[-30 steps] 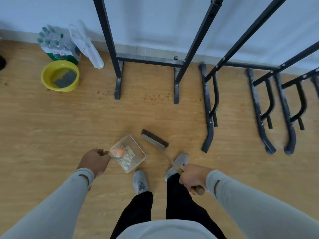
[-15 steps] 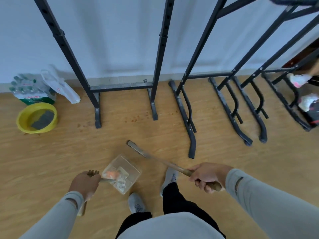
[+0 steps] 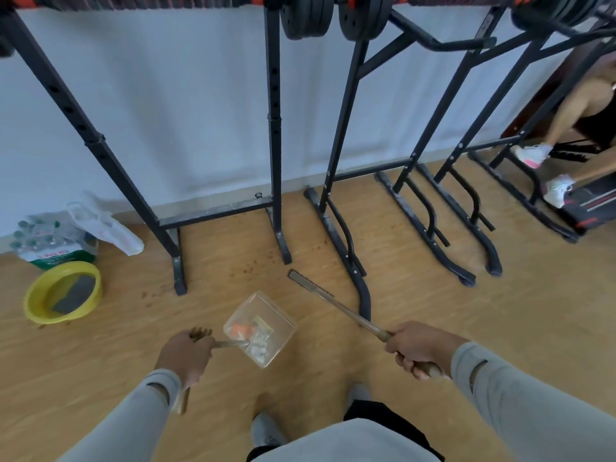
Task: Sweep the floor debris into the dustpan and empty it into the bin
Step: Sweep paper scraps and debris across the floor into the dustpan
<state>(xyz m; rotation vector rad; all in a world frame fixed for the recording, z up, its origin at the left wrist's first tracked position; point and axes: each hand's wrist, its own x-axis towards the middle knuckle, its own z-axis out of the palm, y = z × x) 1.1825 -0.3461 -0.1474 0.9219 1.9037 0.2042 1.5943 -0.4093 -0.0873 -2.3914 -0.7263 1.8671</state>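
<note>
L hand [image 3: 185,356] grips dustpan [image 3: 263,328] handle; pan off floor w/ orange + white debris [image 3: 248,335] heaped at near edge. R hand [image 3: 418,350] clenched on brush [image 3: 336,303]. No bin visible. Risk: pan tips while walking, scraps spill; brush clips rack foot [image 3: 361,295].

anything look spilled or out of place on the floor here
Yes. Small brown specks are scattered on the wood floor around the rack feet, not yet swept up. The debris already in the clear dustpan sits inside it, with none spilling over. Nothing looks damaged.
</note>
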